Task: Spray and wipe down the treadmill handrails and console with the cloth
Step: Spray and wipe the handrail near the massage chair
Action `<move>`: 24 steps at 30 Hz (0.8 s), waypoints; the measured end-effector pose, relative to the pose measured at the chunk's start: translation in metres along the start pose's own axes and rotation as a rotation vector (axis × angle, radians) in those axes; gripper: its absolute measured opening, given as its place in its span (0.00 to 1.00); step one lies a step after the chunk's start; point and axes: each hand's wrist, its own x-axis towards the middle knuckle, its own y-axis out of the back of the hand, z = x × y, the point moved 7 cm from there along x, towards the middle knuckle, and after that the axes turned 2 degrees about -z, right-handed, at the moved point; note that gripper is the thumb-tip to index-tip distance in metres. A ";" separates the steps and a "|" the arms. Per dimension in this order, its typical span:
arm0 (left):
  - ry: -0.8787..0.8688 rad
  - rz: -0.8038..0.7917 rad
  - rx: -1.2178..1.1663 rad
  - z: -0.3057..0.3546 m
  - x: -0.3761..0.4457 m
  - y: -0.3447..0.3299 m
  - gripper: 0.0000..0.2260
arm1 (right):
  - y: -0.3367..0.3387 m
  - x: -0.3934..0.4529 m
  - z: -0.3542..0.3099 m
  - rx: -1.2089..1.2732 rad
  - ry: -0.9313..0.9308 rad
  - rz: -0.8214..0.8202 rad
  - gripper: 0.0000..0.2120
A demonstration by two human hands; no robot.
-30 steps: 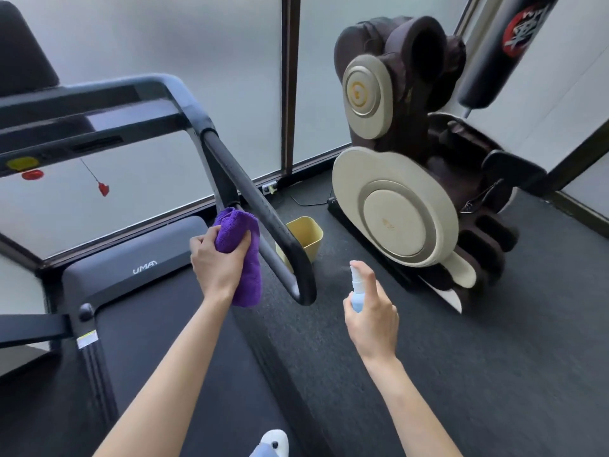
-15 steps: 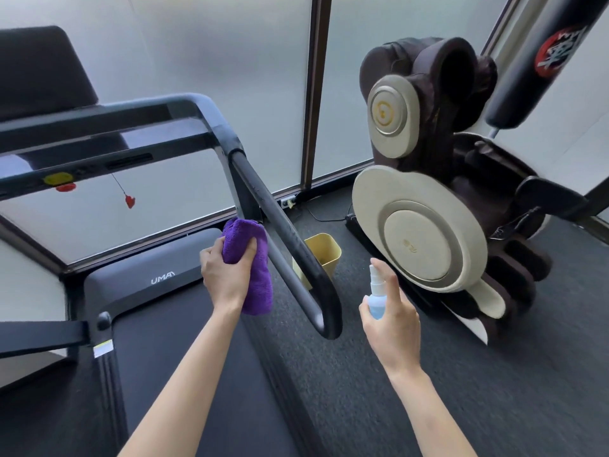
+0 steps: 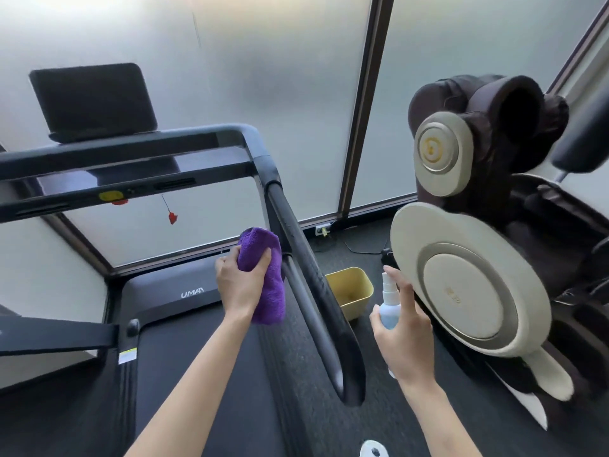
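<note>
My left hand (image 3: 239, 285) grips a folded purple cloth (image 3: 263, 278), held just left of the treadmill's black right handrail (image 3: 309, 278); whether cloth and rail touch I cannot tell. My right hand (image 3: 403, 331) holds a small pale-blue spray bottle (image 3: 389, 308) with a white nozzle, to the right of the rail, its forefinger up by the nozzle. The handrail slopes down toward me and loops back at its near end (image 3: 352, 380). The console bar (image 3: 125, 179) with a yellow button crosses at the upper left, a dark screen (image 3: 92, 100) above it.
A brown and cream massage chair (image 3: 478, 275) fills the right side. A yellow bin (image 3: 352, 288) stands on the dark floor between rail and chair. Frosted glass panels stand behind. The treadmill belt (image 3: 204, 374) lies below, the left handrail (image 3: 56, 338) at the left edge.
The view has tilted upward, so the console screen now shows. Both hands keep their hold and stay on either side of the right handrail.
</note>
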 end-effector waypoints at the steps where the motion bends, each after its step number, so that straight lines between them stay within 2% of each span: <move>1: -0.005 0.025 0.007 0.004 0.007 -0.001 0.10 | -0.002 0.010 0.003 0.017 0.023 -0.003 0.36; 6: -0.114 0.109 0.087 0.046 0.067 -0.036 0.14 | -0.013 0.056 0.035 0.083 0.109 0.005 0.36; 9: -0.173 0.117 0.260 0.071 0.118 -0.080 0.20 | -0.029 0.076 0.067 0.120 0.194 -0.012 0.36; 11: -0.144 0.101 0.356 0.079 0.145 -0.108 0.22 | -0.038 0.087 0.085 0.141 0.263 -0.060 0.37; 13: -0.033 0.068 0.408 0.070 0.159 -0.129 0.23 | -0.041 0.096 0.104 0.132 0.308 -0.112 0.37; 16: 0.011 0.011 0.539 0.055 0.156 -0.146 0.26 | -0.034 0.105 0.129 0.149 0.312 -0.156 0.39; 20: 0.031 -0.027 0.541 0.044 0.141 -0.134 0.28 | -0.029 0.121 0.155 0.202 0.359 -0.196 0.43; 24: -0.029 0.022 0.799 0.031 0.105 -0.139 0.29 | -0.034 0.138 0.164 0.290 0.364 -0.229 0.43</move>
